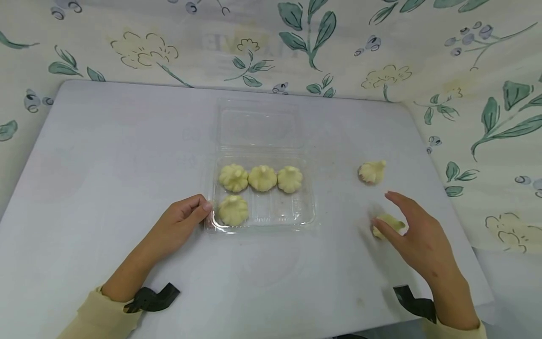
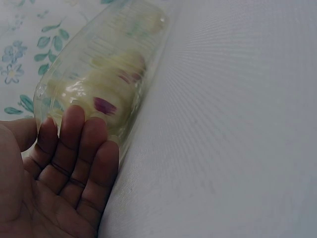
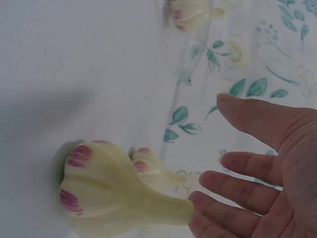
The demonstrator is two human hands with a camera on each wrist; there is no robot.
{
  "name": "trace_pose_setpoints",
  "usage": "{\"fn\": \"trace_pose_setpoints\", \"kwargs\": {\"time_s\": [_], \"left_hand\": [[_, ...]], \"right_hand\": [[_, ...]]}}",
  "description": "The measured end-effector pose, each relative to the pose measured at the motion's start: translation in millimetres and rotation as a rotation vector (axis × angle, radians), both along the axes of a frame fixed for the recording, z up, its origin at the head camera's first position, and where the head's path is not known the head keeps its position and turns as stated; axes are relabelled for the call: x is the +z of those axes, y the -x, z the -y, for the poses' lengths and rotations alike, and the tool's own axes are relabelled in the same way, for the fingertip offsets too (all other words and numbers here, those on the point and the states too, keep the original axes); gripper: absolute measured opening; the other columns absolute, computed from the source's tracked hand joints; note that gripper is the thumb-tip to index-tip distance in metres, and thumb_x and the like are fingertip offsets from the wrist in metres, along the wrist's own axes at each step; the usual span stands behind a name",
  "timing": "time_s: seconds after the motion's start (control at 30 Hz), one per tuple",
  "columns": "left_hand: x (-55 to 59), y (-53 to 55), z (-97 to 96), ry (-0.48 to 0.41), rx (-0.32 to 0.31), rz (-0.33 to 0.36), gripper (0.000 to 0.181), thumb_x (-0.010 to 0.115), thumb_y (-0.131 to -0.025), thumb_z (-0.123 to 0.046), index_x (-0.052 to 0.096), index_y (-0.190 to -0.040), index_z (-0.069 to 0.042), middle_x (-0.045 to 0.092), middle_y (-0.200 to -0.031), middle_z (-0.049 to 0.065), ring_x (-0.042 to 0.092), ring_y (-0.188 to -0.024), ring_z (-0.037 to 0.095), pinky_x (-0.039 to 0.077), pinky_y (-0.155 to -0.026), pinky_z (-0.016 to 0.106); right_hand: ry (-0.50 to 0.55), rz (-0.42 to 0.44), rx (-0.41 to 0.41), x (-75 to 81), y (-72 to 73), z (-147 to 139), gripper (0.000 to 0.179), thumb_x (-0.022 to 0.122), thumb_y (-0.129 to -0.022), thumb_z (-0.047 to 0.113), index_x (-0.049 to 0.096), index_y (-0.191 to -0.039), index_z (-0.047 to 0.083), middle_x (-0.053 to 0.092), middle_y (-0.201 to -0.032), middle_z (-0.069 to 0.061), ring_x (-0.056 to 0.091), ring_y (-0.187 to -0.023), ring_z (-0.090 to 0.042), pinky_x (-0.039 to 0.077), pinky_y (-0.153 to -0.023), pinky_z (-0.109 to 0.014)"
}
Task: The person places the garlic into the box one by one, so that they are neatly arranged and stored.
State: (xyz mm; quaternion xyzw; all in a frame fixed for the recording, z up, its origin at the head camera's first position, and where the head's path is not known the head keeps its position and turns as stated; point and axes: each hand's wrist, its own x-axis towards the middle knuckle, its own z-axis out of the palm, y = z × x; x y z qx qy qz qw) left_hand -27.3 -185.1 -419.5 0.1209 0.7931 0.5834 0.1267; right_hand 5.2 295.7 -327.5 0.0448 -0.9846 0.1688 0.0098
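Observation:
A clear plastic clamshell container (image 1: pixel 281 214) lies with its lid flipped back on the white table. Pale yellow garlic bulbs with purple marks sit in it: three along the back, such as the middle bulb (image 1: pixel 262 178), and one at the front left (image 1: pixel 233 210). My left hand (image 1: pixel 179 226) pinches the container's left rim between thumb and fingers. Over the nearer loose garlic bulb (image 1: pixel 391 225) hovers my right hand (image 1: pixel 419 238), thumb and fingers spread apart. In the right wrist view that bulb (image 3: pixel 101 191) lies just beyond the fingertips, its stem pointing toward them.
Another loose garlic bulb (image 1: pixel 372 172) lies farther back on the right side of the table. The transparent lid (image 1: pixel 259 126) lies flat behind the container. Floral cloth (image 1: pixel 347 52) hangs behind and to the right of the white tabletop (image 1: pixel 127 155).

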Motion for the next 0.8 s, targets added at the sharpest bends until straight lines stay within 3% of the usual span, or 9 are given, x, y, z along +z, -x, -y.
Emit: {"fn": "trace_pose_setpoints", "kwargs": {"time_s": [0.6, 0.8], "left_hand": [[0.0, -0.3, -0.6, -0.009, 0.009, -0.004, 0.029, 0.052, -0.112, -0.021, 0.06, -0.088, -0.007, 0.061, -0.085, 0.007, 0.055, -0.084, 0.021, 0.045, -0.075, 0.028], [-0.8, -0.2, -1.2, -0.005, 0.006, -0.009, 0.028, 0.052, -0.112, -0.021, 0.06, -0.088, -0.007, 0.061, -0.085, 0.007, 0.055, -0.083, 0.021, 0.045, -0.075, 0.028]], "right_hand": [[-0.035, 0.123, -0.073, -9.7, -14.4, -25, 0.067, 0.077, -0.097, 0.037, 0.051, -0.15, 0.005, 0.054, -0.146, -0.028, 0.051, -0.129, -0.052, 0.043, -0.095, -0.069], [-0.064, 0.114, -0.106, -12.8, -15.5, -27, 0.056, 0.077, -0.097, 0.033, 0.06, -0.14, 0.002, 0.06, -0.138, -0.031, 0.062, -0.112, -0.05, 0.049, -0.087, -0.068]]}}
